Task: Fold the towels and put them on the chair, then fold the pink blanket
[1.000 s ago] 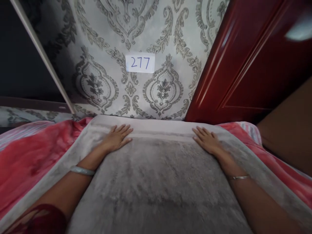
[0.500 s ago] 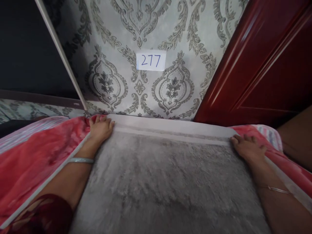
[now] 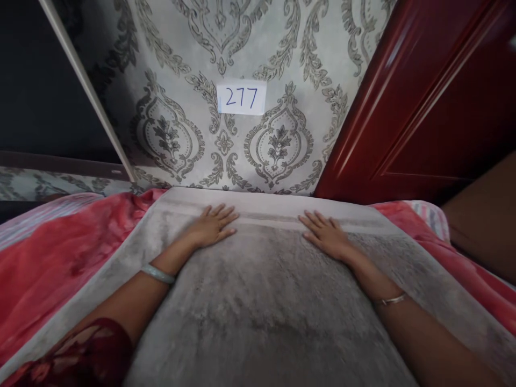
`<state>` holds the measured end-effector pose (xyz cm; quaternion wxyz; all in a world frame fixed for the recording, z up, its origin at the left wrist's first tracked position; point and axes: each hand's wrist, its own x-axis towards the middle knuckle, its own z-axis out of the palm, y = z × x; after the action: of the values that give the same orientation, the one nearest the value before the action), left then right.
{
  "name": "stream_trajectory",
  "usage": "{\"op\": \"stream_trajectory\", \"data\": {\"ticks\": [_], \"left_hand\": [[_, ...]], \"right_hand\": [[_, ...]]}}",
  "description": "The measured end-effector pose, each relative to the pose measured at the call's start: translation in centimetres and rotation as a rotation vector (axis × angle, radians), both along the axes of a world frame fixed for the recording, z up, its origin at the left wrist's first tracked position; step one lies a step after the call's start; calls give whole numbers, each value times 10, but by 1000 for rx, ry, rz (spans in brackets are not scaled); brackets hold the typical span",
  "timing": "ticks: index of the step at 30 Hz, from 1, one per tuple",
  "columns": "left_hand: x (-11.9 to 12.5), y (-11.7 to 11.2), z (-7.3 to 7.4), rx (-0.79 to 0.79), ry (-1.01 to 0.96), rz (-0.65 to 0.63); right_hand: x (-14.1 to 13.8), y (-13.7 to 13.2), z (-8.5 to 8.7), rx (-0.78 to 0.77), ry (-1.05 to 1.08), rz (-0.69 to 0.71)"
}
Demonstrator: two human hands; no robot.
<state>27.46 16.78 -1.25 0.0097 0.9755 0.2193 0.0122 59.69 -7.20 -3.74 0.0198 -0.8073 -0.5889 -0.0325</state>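
A grey plush cloth with a paler band along its far edge point(image 3: 258, 279) is spread out in front of me. My left hand point(image 3: 209, 227) lies palm down on it near the far band, fingers spread. To the right, my right hand point(image 3: 325, 235) rests flat on the same cloth, its fingers also spread. Neither hand grips anything. Under the cloth, a red blanket point(image 3: 76, 252) shows along the left side, and more red shows at the right.
Patterned wallpaper point(image 3: 226, 48) rises just beyond the cloth, with a white paper marked 277 point(image 3: 242, 97) on it. A dark panel with a pale frame point(image 3: 52, 86) stands at the left. Dark red glossy wood point(image 3: 403, 118) is at the right. Striped fabric point(image 3: 431, 219) lies at the right edge.
Both hands have slid inward from the cloth's far corners toward its middle. The left moved right and the right moved left. The view has shifted slightly.
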Motion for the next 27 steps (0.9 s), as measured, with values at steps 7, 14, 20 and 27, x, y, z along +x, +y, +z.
{"op": "stream_trajectory", "data": {"ticks": [7,14,20,27], "left_hand": [[-45,47,18,114,-21,561],[-79,65,23,69,-124,775],[-73,61,24,123,-117,788],[-71,60,23,143,-125,804]], "right_hand": [[95,-52,3,52,95,-563],[102,-74,15,-7,205,-749],[93,-75,16,19,161,-721],[93,-78,14,42,161,-736]]}}
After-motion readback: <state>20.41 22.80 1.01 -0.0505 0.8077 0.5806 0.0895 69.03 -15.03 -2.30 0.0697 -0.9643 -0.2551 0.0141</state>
